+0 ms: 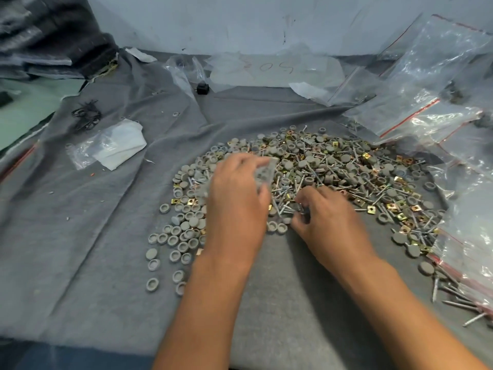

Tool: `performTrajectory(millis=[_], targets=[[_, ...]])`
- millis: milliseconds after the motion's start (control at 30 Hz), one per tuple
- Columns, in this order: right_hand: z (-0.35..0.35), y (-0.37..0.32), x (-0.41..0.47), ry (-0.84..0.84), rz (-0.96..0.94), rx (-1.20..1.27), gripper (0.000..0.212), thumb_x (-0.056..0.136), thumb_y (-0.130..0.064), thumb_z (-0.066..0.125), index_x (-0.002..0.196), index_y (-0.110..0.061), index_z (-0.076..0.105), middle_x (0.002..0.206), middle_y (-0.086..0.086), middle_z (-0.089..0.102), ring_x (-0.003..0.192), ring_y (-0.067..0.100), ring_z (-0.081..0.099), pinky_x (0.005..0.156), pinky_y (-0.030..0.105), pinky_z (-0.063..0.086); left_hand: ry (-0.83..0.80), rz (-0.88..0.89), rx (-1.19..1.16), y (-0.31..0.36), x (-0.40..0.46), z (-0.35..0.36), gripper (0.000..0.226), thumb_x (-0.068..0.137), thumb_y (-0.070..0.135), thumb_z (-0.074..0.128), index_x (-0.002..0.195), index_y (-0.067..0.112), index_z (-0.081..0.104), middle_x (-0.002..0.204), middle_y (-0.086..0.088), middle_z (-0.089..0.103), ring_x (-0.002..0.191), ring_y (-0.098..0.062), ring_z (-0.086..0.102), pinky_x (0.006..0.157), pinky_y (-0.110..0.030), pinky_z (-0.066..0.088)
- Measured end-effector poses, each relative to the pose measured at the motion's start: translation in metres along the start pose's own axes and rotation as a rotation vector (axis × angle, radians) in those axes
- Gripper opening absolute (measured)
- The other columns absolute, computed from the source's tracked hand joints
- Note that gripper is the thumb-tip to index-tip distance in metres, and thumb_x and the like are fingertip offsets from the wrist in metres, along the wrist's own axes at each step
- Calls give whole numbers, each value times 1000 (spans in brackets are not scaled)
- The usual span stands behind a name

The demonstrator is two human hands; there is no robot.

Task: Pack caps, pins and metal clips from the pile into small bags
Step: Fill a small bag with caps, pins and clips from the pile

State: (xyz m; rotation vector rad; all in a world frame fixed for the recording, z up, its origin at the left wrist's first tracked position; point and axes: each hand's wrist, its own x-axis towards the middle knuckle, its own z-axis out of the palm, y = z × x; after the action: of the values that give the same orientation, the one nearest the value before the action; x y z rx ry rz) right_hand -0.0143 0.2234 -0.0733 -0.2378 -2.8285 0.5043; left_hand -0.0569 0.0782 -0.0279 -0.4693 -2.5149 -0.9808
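Note:
A wide pile [333,172] of grey round caps, silver pins and brass-coloured metal clips lies on a grey cloth. My left hand [237,198] hovers over the pile's left part and holds a small clear bag [262,173] with a few caps inside. Just to its right, my right hand [320,217] sits at the pile's near edge, fingers curled and pinching a few pins [302,208]. Loose grey caps [173,236] are scattered at the left of the pile.
Clear zip bags with red strips [426,97] are heaped along the right side. A bag with white paper [114,145] lies at the left, black ties [86,114] behind it. Dark folded fabric [53,36] sits far left by the wall.

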Motion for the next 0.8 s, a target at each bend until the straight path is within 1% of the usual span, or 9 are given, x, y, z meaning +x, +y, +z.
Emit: performTrajectory(millis=[67,167,300,367,433,500,567,700,800], targets=[[1,1,-2,8,3,-25,23,92,-26,66,114,-20,63,100,3,57,91,25,56,70,37,50,-76,-25,16,-1,-2,3,34,90,18,72,122,27,68,118,12,60,108,-2,51,94,-10,39],[3,1,-5,-2,-28,-31,16,95,-26,61,108,-19,66,93,2,52,83,24,52,63,36,45,-108,-39,20,-4,-3,2,33,90,20,72,122,28,68,116,15,60,106,0,51,90,-10,36],[-1,-4,-5,-11,-81,-43,14,97,-29,60,103,-20,68,99,1,54,93,24,52,71,40,51,-139,-63,51,-11,-2,4,35,90,21,72,123,31,67,115,17,57,102,2,49,87,-10,37],[-5,-3,-7,-37,-118,-87,13,98,-34,59,103,-25,67,103,-3,56,96,21,53,71,36,48,-160,-76,33,-10,-2,5,36,90,20,72,123,32,66,115,18,56,101,2,50,86,-9,39],[-6,0,-10,-53,-129,-151,14,99,-38,55,106,-29,64,105,-6,56,100,20,51,73,33,44,-179,-88,14,-8,-2,7,38,89,20,73,123,33,65,116,20,54,102,4,49,80,-3,34],[-6,1,-10,-63,-119,-187,16,101,-41,50,109,-32,60,108,-7,53,102,18,49,75,31,41,-189,-92,5,-6,-3,8,40,87,20,74,123,33,65,117,20,56,103,4,49,79,-2,32],[-6,1,-10,-75,-105,-190,16,103,-40,46,110,-31,57,109,-7,51,104,18,47,77,30,40,-195,-82,2,-5,-3,8,41,86,19,76,123,33,65,116,20,57,103,3,50,80,-1,31],[-2,6,-10,-102,-106,-197,15,105,-27,45,114,-21,54,110,0,48,103,21,45,78,31,43,-204,-62,1,-5,-6,8,42,86,20,77,124,32,65,114,20,56,107,3,51,90,-3,31],[-3,14,-6,-92,-28,14,16,106,-31,37,109,-22,50,108,-3,46,100,14,43,78,31,40,-205,-53,-11,-4,-7,9,42,86,21,77,124,32,65,116,20,57,109,1,53,101,-15,39]])
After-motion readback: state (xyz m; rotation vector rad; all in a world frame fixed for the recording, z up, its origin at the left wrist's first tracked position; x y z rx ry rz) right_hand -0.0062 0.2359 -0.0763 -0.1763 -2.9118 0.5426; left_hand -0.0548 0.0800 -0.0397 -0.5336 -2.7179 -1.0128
